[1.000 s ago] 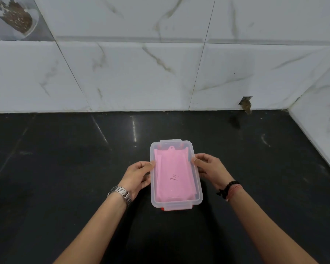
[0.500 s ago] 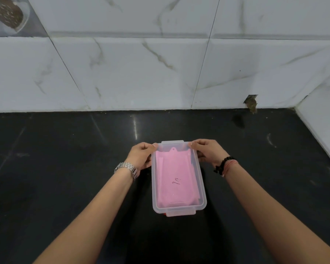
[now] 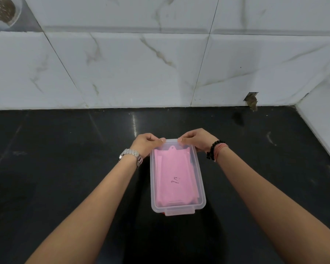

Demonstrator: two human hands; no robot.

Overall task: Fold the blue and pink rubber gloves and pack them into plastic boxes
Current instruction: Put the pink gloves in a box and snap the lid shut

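1. The left hand (image 3: 146, 143) curls its fingers over the far left corner of the clear plastic box (image 3: 176, 176), thumb on the lid's edge.
2. The right hand (image 3: 195, 139) grips the far right corner the same way, thumb pressed on the lid rim.
3. A silver watch (image 3: 131, 156) sits on the left wrist; a black bead bracelet (image 3: 213, 149) and a pink band are on the right.
4. Under the translucent lid lies a folded pink rubber glove (image 3: 174, 180), flat, filling most of the box.
5. The box rests on the black table (image 3: 65, 159), well apart from the white marble-tiled wall (image 3: 141, 69).
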